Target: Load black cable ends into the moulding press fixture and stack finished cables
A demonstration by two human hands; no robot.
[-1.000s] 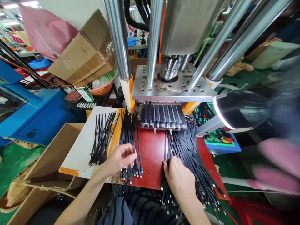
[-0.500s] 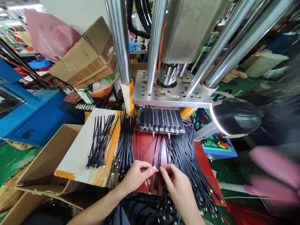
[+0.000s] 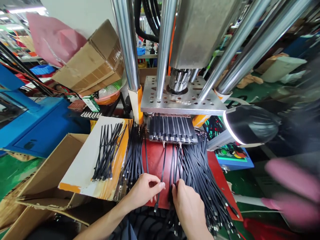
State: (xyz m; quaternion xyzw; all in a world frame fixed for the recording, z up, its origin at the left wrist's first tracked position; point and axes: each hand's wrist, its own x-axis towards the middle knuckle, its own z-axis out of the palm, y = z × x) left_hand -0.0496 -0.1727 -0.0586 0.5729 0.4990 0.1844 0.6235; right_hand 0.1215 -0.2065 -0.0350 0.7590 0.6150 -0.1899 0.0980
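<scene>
My left hand (image 3: 145, 190) is closed, thumb and forefinger pinched on a flat black cable (image 3: 163, 166) whose plug end (image 3: 155, 210) shows below the fingers. Just to its right, my right hand (image 3: 188, 203) has its fingers curled on black cables (image 3: 171, 166); the exact grip is hidden behind the hand. A dense bundle of similar cables (image 3: 200, 176) with metal plugs fans out beside the right hand. Ahead of both hands sits a metal fixture (image 3: 172, 130) holding a row of several black cable ends under the press plate (image 3: 185, 106).
On the left, a white board (image 3: 82, 163) carries loose black cables, over an open cardboard box (image 3: 50, 186). A red work surface (image 3: 155, 160) lies under the hands. At right stand a ring lamp (image 3: 250, 125) and a blue control box (image 3: 233, 160). A person's blurred pink sleeve (image 3: 290, 190) is farther right.
My right hand has moved slightly away from the left, and its fingers have closed lower among the cables. The left hand's cable has swung a little left at its plug end.
</scene>
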